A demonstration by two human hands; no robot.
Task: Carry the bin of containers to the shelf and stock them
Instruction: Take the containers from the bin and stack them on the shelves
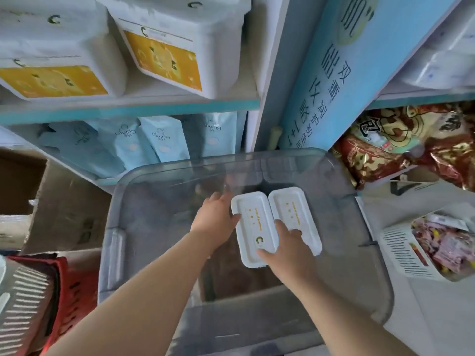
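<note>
From the head view, the clear bin (159, 227) sits near the shelf (128, 109), two white containers (254, 227) side by side inside. The left hand (216, 219) presses one's left edge; the right hand (288, 245) lies spread across both. Stocking seems underway; next, lift them together, level, to the shelf.

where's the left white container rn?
Head view, centre: the left white container sits inside the clear bin, beside its twin, with left hand and right hand on it.
</note>
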